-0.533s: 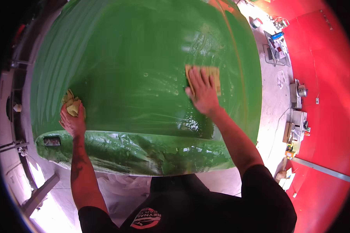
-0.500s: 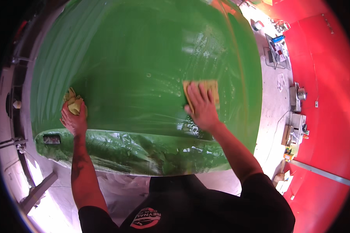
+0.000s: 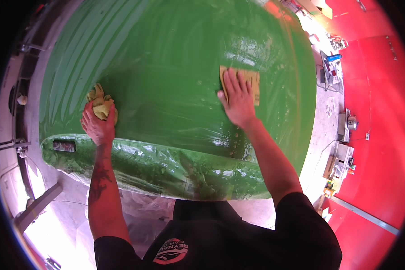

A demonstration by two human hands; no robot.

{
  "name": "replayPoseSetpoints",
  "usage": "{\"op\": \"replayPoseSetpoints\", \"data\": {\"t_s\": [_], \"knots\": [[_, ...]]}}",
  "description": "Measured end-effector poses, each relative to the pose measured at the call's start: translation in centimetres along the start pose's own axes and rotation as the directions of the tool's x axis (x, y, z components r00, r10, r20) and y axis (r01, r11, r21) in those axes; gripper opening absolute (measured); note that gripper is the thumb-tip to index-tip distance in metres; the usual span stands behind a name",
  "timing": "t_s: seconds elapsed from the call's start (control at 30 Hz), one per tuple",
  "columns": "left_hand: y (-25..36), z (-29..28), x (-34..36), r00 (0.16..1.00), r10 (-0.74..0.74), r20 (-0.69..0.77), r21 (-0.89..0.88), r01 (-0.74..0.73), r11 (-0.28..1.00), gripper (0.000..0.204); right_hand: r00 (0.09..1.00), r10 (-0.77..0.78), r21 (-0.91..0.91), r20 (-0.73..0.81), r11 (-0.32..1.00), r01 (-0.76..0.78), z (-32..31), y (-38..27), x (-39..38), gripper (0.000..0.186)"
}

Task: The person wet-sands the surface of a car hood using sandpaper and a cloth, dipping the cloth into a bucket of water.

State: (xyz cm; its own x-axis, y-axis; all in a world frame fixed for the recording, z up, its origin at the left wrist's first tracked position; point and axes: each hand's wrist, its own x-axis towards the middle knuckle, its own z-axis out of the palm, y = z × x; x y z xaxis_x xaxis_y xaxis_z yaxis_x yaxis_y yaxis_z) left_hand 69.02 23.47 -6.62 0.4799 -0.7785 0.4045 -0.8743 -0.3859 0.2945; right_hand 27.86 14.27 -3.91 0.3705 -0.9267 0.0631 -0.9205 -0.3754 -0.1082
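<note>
A large glossy green car panel [image 3: 175,94], wet and streaked with milky smears and suds, spreads out in front of me. At its left part my left hand [image 3: 96,125] is closed round a crumpled yellow cloth [image 3: 104,107] resting on the surface. Farther right, my right hand [image 3: 239,102] lies with long, flat fingers over a tan sheet of sandpaper [image 3: 253,85] and presses it to the panel. The thumb sticks out past the sheet's left edge. Much of the sheet is hidden under the fingers.
Nearest me, the panel curves down into a lower green edge [image 3: 166,171] with a rectangular opening [image 3: 64,146] at left. Along the red wall [image 3: 378,99] at right stand a small stand [image 3: 329,72] with supplies, a metal can [image 3: 351,122] and boxes [image 3: 332,167]. A metal post [image 3: 40,208] leans at lower left.
My right hand has slid the sandpaper farther away across the panel. My left hand and the cloth sit slightly more to the right in the picture; the whole view has shifted somewhat.
</note>
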Motion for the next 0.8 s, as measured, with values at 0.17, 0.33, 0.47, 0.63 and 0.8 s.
{"op": "replayPoseSetpoints", "data": {"t_s": [0.17,0.33,0.47,0.63,0.8], "knots": [[0.0,-0.2,-0.1,1.000,-0.020,-0.001,-0.016,0.020,1.000,0.072,0.939,-0.196,0.065,0.283,0.980,0.185,-3.5,-7.5,-12.8,0.067],[0.0,-0.2,-0.2,0.999,-0.024,0.024,-0.054,0.026,0.998,0.071,0.966,-0.172,-0.064,0.194,0.980,0.188,-1.5,-2.8,-1.3,0.059],[0.1,-0.3,-0.2,0.998,-0.056,0.015,-0.039,0.056,0.998,0.070,0.996,-0.067,0.039,-0.065,0.997,0.070,1.0,-1.3,8.2,0.059],[0.1,-0.5,-0.1,0.999,-0.038,0.028,-0.061,0.040,0.997,0.071,0.964,-0.138,-0.021,0.226,0.989,0.147,-1.6,-10.5,-5.1,0.064],[0.1,-0.6,0.0,0.999,-0.025,-0.036,-0.069,0.022,0.997,0.066,0.823,-0.335,0.058,0.460,0.935,0.349,-2.2,-10.8,-7.4,0.066]]}}
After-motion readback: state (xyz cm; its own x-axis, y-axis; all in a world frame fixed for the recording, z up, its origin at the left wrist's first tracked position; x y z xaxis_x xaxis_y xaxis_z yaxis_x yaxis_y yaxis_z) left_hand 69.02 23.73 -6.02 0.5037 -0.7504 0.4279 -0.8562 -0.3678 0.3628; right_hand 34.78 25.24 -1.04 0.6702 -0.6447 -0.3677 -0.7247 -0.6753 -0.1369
